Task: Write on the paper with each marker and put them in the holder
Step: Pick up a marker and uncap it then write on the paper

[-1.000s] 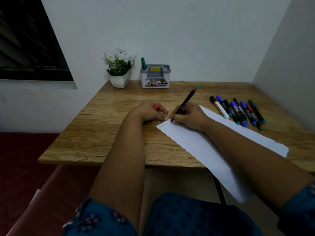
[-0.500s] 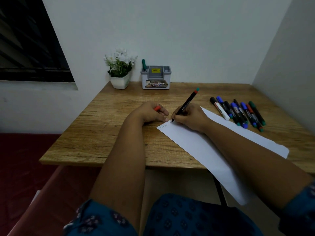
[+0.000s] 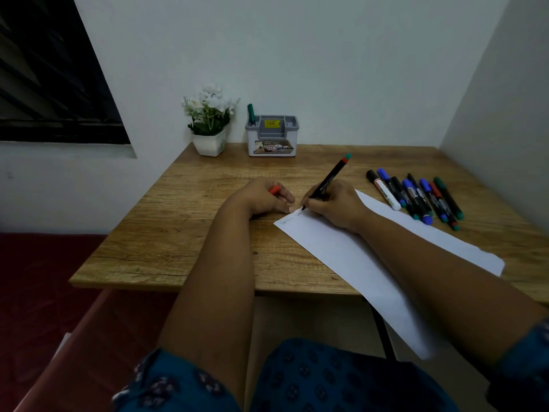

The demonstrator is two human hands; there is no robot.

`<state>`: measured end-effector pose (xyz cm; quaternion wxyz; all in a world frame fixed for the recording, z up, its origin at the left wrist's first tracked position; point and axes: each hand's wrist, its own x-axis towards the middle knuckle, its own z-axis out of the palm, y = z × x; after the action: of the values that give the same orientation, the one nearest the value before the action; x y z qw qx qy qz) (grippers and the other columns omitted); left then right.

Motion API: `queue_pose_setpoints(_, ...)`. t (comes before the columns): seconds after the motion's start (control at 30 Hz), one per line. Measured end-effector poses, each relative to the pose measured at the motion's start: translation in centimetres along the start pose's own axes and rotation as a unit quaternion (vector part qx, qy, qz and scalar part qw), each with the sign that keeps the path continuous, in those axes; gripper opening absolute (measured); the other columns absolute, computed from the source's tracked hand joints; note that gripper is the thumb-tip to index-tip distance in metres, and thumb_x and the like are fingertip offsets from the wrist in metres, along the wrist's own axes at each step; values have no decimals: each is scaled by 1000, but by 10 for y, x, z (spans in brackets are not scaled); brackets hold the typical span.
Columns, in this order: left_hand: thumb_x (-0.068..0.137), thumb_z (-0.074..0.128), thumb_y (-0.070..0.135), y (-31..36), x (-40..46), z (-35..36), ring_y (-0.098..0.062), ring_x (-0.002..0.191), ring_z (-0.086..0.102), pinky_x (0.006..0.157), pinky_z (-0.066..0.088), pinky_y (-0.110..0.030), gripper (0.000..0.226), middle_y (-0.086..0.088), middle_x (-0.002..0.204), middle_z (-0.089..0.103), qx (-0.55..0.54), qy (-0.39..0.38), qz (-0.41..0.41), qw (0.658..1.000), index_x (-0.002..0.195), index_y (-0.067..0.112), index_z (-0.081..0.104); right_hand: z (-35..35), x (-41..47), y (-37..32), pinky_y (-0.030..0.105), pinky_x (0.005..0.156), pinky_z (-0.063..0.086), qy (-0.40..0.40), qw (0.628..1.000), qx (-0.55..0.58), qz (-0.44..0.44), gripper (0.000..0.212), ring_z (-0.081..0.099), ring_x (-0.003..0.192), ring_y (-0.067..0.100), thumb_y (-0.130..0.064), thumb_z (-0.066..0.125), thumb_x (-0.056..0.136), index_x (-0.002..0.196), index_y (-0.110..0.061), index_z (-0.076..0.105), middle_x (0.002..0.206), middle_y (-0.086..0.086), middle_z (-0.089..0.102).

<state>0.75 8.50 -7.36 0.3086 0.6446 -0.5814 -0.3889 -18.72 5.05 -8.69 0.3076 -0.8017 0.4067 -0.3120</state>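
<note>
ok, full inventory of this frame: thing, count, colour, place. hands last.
table: 1, wood grain, fills the middle
paper: 1, white, on the table's right half, near end hanging over the front edge, faint writing at its far corner
marker in use: 1, black barrel, red and teal end, tip on the paper
cap: 1, red, in the left hand
loose markers: about eight, black barrels with blue, green, red caps, one white barrel, lying right of the paper
holder: 1, white and grey, back of table
green marker: 1, upright in the holder's left corner
flower pot: 1, white, white flowers, left of the holder
left hand: holds the cap, fingertip on the paper corner
right hand: grips the marker
</note>
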Motion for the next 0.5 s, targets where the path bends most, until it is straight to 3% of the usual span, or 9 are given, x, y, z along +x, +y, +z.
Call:
queue_pose_setpoints(0.27, 68, 86, 6, 1, -1, 0, -17, 97, 65, 104, 46, -38, 25, -4, 89, 70, -1, 0, -2, 1000, 88, 16, 75, 0, 2, 1, 19, 70, 48, -2, 1000, -14, 2, 6, 65, 84, 13, -14, 70, 82, 84, -12, 76, 85, 2, 72)
queue_pose_setpoints(0.5, 69, 85, 7, 2, -2, 0, -20, 100, 66, 98, 49, -35, 27, -7, 95, 71, 3, 0, -4, 1000, 93, 14, 74, 1, 1, 1, 13, 69, 45, 3, 1000, -9, -1, 7, 63, 78, 3, -14, 69, 83, 83, -14, 76, 81, -6, 71)
